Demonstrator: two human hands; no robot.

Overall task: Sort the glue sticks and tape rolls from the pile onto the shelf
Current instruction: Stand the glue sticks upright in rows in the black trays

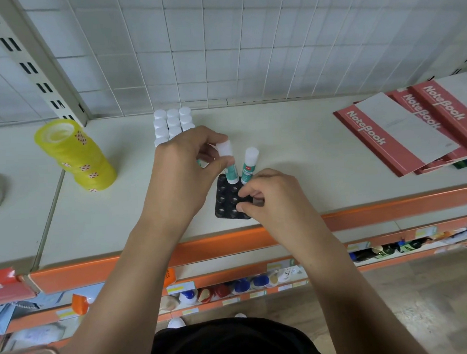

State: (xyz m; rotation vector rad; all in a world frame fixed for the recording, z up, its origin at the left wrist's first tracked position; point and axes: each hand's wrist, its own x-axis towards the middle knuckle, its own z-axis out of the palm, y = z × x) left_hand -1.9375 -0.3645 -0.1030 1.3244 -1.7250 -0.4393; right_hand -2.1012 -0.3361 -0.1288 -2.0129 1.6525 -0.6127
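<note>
I judge the sort partway done: my left hand (184, 173) pinches a glue stick (227, 161) into the black tray (225, 201) gripped by my right hand (270, 196), second stick (249, 165) just beside, most sockets empty, full block (172, 120) behind, tape rolls (76, 157) stacked well left.

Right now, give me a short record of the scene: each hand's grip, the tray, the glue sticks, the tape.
left hand: pinches held glue stick by its white cap
right hand: grips black tray at its right side
held glue stick: base at a back-row hole
second glue stick: upright in tray, back right
glue stick block: behind left hand
tape stack: yellow, leaning, left on shelf
</note>
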